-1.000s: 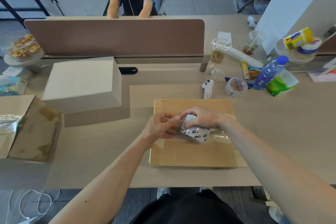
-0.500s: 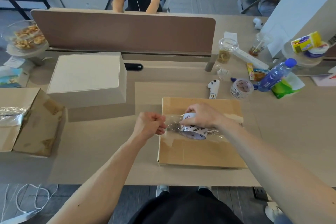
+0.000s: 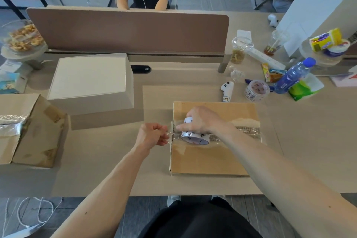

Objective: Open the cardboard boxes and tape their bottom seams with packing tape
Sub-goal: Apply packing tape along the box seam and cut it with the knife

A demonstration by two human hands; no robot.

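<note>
On the desk, a flat cardboard box (image 3: 212,152) lies in front of the person. The right hand (image 3: 202,121) grips the tape roll (image 3: 195,137) on its seam; the left hand (image 3: 152,136) pinches the free tape end just past the box's left edge. Keeping the strip taut and centred should seal it cleanly.
</note>
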